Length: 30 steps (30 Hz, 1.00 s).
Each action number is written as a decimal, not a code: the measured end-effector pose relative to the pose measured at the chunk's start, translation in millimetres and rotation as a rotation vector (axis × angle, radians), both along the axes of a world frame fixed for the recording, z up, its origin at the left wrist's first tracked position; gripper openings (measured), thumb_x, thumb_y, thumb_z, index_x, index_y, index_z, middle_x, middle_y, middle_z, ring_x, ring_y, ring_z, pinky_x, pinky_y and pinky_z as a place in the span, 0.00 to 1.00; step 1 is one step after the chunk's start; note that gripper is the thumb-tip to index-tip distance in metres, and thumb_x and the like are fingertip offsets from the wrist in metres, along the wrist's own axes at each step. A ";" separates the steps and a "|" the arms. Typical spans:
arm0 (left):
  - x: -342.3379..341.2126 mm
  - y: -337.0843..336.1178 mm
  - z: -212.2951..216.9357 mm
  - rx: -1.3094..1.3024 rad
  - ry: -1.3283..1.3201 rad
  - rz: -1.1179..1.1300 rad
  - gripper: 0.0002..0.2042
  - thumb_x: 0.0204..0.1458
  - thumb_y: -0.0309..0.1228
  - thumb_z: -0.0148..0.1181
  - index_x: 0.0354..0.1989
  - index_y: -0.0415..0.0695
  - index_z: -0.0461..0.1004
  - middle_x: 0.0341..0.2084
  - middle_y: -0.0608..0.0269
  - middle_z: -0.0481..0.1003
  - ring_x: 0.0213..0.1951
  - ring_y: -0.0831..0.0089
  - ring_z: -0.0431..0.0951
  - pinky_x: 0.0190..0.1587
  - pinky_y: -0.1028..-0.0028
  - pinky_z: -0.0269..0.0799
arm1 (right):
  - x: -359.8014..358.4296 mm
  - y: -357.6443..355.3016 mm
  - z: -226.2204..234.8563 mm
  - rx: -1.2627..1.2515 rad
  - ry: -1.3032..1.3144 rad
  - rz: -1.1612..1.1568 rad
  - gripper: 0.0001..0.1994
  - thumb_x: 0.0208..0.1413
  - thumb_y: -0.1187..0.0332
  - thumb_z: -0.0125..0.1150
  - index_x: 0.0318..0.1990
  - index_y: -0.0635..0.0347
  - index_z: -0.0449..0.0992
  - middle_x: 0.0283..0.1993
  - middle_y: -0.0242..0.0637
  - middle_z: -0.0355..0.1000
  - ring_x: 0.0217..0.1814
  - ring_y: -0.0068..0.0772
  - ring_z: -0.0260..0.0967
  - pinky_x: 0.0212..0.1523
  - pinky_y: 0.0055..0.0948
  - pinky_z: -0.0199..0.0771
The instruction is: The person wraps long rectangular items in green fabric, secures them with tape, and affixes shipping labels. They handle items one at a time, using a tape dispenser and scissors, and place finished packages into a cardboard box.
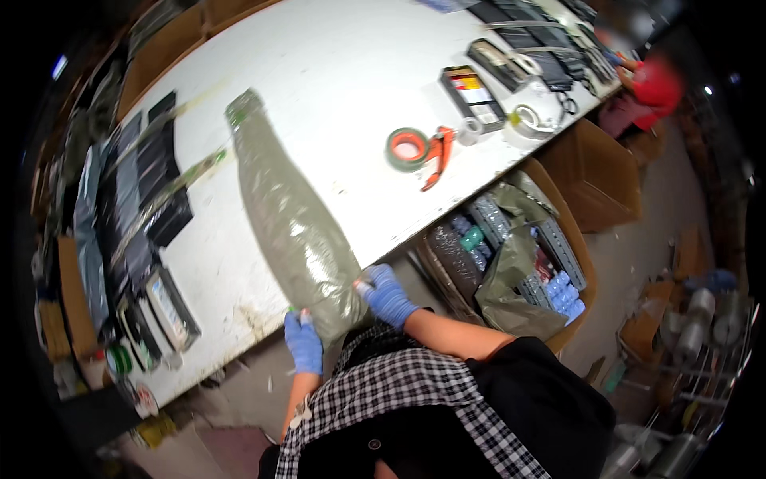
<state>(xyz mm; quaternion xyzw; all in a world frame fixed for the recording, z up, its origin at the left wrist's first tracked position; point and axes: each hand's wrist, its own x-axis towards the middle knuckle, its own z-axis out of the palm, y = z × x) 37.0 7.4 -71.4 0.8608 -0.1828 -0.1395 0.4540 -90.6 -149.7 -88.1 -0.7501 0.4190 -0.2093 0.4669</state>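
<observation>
A long olive-green plastic package [291, 211] lies slantwise on the white table, narrow at its far end and wider toward me. Its near end hangs over the table's front edge against my checked apron. My left hand [303, 342], in a blue glove with bare fingertips, pinches the near left corner. On the near right corner my right hand [387, 295], gloved the same way, grips the plastic between thumb and fingers. What lies inside the package is hidden by the wrapping.
An orange tape dispenser [438, 158] with a green tape roll [408, 149] lies right of the package. Black plastic bundles [159, 172] lie left. Below the table's right edge stands a carton [576, 239] of wrapped goods. A person in red [656, 92] works at the far right.
</observation>
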 end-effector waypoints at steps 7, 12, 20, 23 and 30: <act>-22.4 -38.7 93.5 -0.073 -0.649 -0.506 0.03 0.49 0.24 0.58 0.32 0.42 0.72 0.27 0.56 0.70 0.32 0.59 0.69 0.39 0.61 0.64 | 4.5 -3.9 29.5 0.451 0.084 0.097 0.20 0.57 0.54 0.58 0.46 0.63 0.71 0.41 0.55 0.74 0.44 0.54 0.73 0.46 0.41 0.71; -28.0 -47.2 71.7 0.097 -0.637 -0.553 0.02 0.49 0.25 0.59 0.31 0.43 0.74 0.26 0.55 0.72 0.31 0.55 0.70 0.38 0.60 0.65 | -26.4 -69.7 52.0 0.386 -0.060 0.078 0.20 0.52 0.58 0.63 0.43 0.66 0.73 0.38 0.54 0.74 0.39 0.41 0.73 0.44 0.36 0.72; -33.9 -50.4 67.4 0.137 -0.617 -0.525 0.03 0.47 0.23 0.59 0.30 0.44 0.74 0.25 0.56 0.72 0.31 0.55 0.70 0.36 0.61 0.65 | -190.8 -422.8 59.4 -0.890 0.576 -0.439 0.27 0.47 0.67 0.59 0.58 0.55 0.63 0.55 0.46 0.65 0.59 0.50 0.60 0.60 0.43 0.60; -25.2 -56.6 62.5 0.139 -0.633 -0.554 0.04 0.45 0.23 0.61 0.29 0.45 0.74 0.26 0.57 0.72 0.31 0.57 0.70 0.35 0.62 0.65 | -231.6 -488.9 2.3 -0.962 0.952 -0.388 0.23 0.51 0.64 0.56 0.57 0.52 0.67 0.59 0.41 0.67 0.61 0.45 0.63 0.58 0.54 0.60; -16.8 -48.2 84.2 0.152 -0.540 -0.649 0.07 0.46 0.21 0.61 0.34 0.45 0.77 0.27 0.57 0.73 0.31 0.57 0.71 0.37 0.63 0.67 | -198.3 -346.5 71.0 -0.759 0.733 -0.574 0.18 0.50 0.58 0.65 0.42 0.60 0.74 0.43 0.41 0.77 0.42 0.45 0.74 0.45 0.43 0.71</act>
